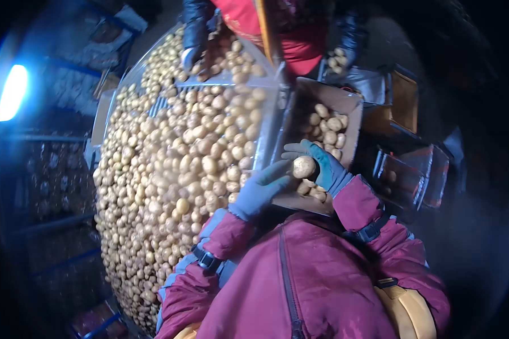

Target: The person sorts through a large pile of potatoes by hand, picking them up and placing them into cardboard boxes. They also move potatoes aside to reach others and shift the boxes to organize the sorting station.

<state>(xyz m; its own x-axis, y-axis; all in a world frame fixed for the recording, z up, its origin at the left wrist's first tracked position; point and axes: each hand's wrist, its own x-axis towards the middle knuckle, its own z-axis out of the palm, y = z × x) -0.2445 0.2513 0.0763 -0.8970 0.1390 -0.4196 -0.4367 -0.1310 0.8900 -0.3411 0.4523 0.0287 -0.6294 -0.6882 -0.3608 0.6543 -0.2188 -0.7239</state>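
Observation:
A large round potato (304,167) is between my two gloved hands, above a cardboard box (345,100) that holds several potatoes. My right hand (322,164), in a teal and grey glove, curves round the potato's right side. At its left is my left hand (266,186) in a blue-grey glove, the fingers stretched out and apart, with fingertips close to the potato. A big heap of potatoes (181,164) fills the wide sorting table (268,124) to the left of the box.
Across the table a person in a red apron (302,51) reaches one gloved hand into the heap. More boxes (404,104) and a plastic-lined crate (413,175) stand at the right. Blue racks (51,135) and a bright lamp (12,93) are on the left.

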